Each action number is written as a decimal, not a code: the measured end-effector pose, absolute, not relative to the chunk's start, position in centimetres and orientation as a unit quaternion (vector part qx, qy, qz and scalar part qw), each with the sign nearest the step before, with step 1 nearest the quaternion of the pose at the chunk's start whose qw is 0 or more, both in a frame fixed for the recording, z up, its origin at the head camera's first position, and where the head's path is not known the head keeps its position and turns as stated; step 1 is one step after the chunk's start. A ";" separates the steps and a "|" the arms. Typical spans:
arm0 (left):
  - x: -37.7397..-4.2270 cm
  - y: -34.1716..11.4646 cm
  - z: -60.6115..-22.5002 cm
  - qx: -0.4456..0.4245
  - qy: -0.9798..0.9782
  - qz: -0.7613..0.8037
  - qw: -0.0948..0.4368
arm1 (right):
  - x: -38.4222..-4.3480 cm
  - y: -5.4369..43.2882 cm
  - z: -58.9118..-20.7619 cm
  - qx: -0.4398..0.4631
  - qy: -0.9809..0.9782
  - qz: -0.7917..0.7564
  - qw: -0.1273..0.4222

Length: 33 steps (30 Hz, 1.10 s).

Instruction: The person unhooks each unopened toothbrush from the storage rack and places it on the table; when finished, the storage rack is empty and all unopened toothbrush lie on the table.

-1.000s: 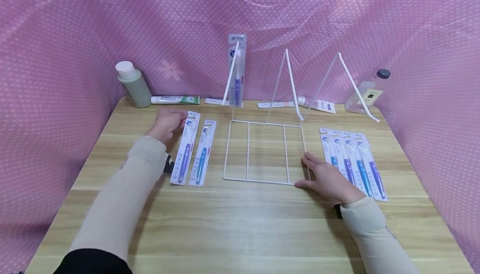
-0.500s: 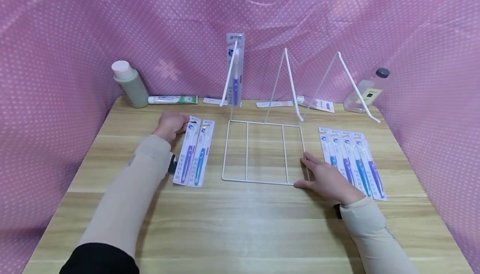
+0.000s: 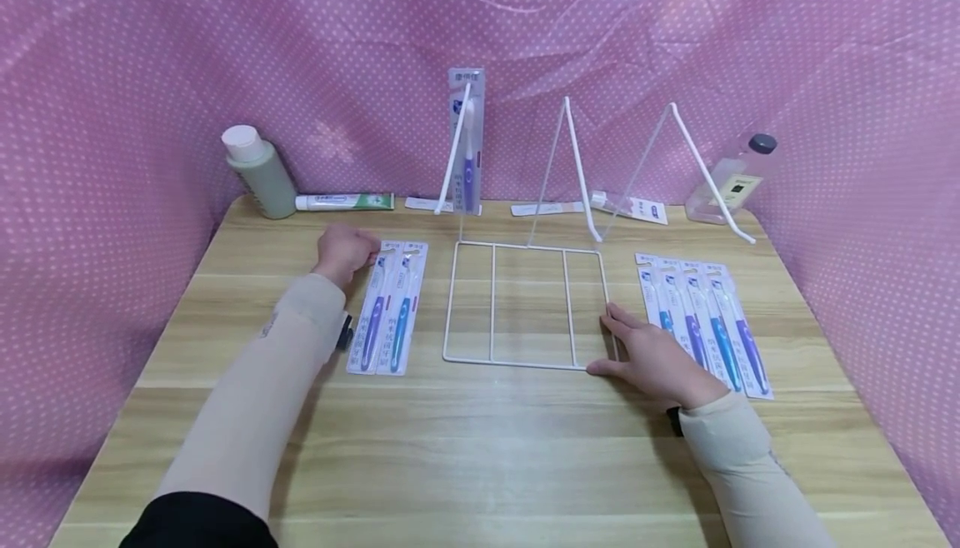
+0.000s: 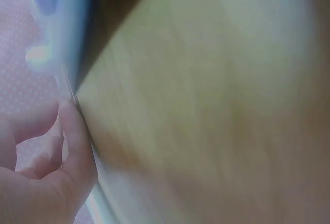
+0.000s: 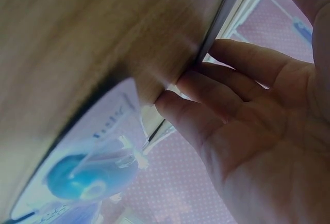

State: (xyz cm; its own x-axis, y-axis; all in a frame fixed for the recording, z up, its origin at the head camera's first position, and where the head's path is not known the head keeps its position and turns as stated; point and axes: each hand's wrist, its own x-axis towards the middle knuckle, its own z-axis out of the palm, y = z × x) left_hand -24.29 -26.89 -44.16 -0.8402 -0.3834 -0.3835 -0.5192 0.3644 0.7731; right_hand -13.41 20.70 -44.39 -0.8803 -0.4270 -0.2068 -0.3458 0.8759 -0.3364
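Note:
In the head view, my left hand (image 3: 343, 252) pinches the top end of a purple toothbrush in its blister pack (image 3: 372, 327). That pack lies on the table edge to edge with a blue toothbrush pack (image 3: 401, 323). The left wrist view has thumb and fingertip meeting at the pack's edge. My right hand (image 3: 652, 356) rests on the near right corner of a white wire rack (image 3: 493, 298), fingers extended along its side bar. From the rack's left hook hangs another purple toothbrush pack (image 3: 469, 171); two hooks are bare. Several toothbrush packs (image 3: 723, 340) lie right of my right hand, partly hidden by it.
Along the back edge stand a grey-green bottle (image 3: 266, 177) and a clear bottle (image 3: 727, 186) with a dark cap. Between them lie a green-and-white toothpaste tube (image 3: 345, 201), another tube (image 3: 637, 208) and flat white strips. A pink dotted cloth (image 3: 375, 32) hangs behind.
My left hand has brought the purple toothbrush pack rightward and laid it flat against the blue one, closing the gap. The right hand has stayed on the rack.

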 end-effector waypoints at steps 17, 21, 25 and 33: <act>-24.6 -26.0 -35.9 -0.154 0.635 0.753 -0.080 | -13.5 21.1 -44.2 -0.200 0.961 -0.142 0.130; -25.6 -23.5 -31.8 -0.090 0.583 0.800 -0.110 | -13.4 21.1 -44.4 -0.205 0.959 -0.147 0.125; -26.5 -20.6 -28.7 -0.042 0.574 0.809 -0.118 | -13.4 21.0 -44.7 -0.209 0.959 -0.153 0.120; -28.0 -17.6 -27.1 -0.025 0.555 0.826 -0.089 | -13.2 20.8 -44.7 -0.211 0.958 -0.152 0.117</act>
State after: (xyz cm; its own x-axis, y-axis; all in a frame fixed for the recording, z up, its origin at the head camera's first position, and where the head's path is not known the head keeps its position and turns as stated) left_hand -27.96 -17.62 -27.09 -0.9828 -0.1758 0.0570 0.1192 -0.3670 0.9226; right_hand -13.24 20.76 -44.72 -0.8833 -0.4403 -0.1608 -0.3690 0.8647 -0.3407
